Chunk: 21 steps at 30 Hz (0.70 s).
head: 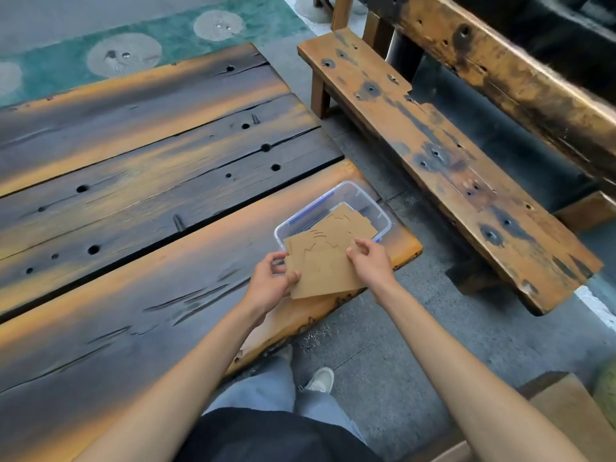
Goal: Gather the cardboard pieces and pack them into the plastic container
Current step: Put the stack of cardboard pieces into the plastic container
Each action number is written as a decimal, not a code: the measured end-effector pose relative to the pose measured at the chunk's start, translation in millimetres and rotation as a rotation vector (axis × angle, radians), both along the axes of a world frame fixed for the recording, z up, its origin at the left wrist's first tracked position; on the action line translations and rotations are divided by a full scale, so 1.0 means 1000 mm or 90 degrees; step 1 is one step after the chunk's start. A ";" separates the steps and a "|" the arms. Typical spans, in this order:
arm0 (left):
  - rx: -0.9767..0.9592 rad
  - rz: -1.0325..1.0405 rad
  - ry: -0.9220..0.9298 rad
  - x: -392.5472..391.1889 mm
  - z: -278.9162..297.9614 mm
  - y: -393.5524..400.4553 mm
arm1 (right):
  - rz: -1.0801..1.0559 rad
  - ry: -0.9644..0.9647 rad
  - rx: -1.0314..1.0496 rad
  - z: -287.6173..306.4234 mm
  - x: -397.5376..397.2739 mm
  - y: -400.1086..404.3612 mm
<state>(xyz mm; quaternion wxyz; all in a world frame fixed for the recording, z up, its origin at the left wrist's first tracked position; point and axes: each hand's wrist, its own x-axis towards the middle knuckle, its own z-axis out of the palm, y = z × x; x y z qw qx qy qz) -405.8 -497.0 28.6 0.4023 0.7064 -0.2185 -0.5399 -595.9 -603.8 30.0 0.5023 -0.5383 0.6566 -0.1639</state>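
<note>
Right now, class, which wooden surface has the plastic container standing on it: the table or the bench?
The table: the container stands at its near right corner. The bench across the gap is bare.

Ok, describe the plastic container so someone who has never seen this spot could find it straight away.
Start at the dark wooden table and go to its corner nearest the bench. The plastic container sits there, partly under the cardboard pieces that both hands hold. It is the only see-through thing there, with blue clips on its rim.

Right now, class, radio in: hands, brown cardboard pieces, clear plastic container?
Left hand and right hand gripping brown cardboard pieces. Stack half over clear plastic container, not fully in. Nothing blocking.
</note>
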 end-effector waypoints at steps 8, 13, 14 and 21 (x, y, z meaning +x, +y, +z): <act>0.036 0.000 -0.042 -0.015 -0.018 -0.081 | 0.094 0.153 -0.075 -0.002 0.008 -0.092; 0.080 -0.018 -0.114 -0.018 -0.033 -0.104 | 0.161 0.212 -0.059 -0.015 0.015 -0.120; 0.087 -0.037 -0.130 -0.020 -0.035 -0.106 | 0.170 0.218 -0.054 -0.019 0.015 -0.124; 0.125 -0.106 -0.171 -0.032 -0.051 -0.113 | 0.221 0.274 -0.071 -0.030 0.018 -0.139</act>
